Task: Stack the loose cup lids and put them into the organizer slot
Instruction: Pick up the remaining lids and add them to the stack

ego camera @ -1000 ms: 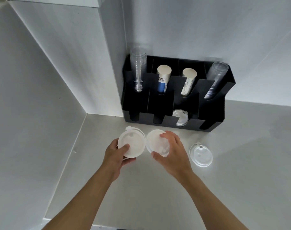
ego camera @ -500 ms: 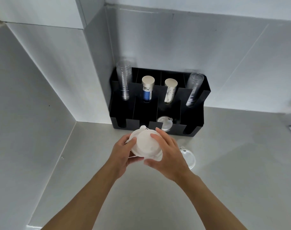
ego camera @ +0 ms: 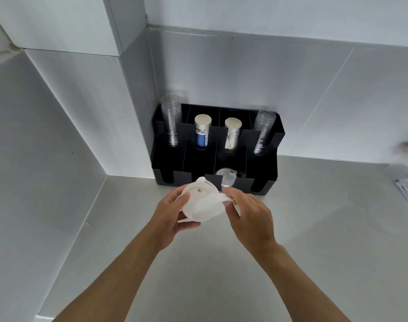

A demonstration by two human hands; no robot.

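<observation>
Two white plastic cup lids [ego camera: 201,202] overlap each other above the grey counter, blurred at the right edge. My left hand [ego camera: 171,213] grips them from the left and underneath. My right hand [ego camera: 249,214] pinches their right side with fingers on top. Just behind them stands the black organizer [ego camera: 262,163] in the corner. One clear lid [ego camera: 226,178] leans upright in its third front slot. A third loose lid seen earlier is hidden behind my right hand.
The organizer's back slots hold two stacks of clear cups [ego camera: 172,119] and two stacks of paper cups [ego camera: 202,131]. White walls close in on the left and behind. A white cable [ego camera: 407,191] lies at the right edge of the counter [ego camera: 314,228].
My hands brought the two separate lids together, one over the other, and lifted them toward the organizer. The camera tilted up, so the third lid on the counter went out of sight.
</observation>
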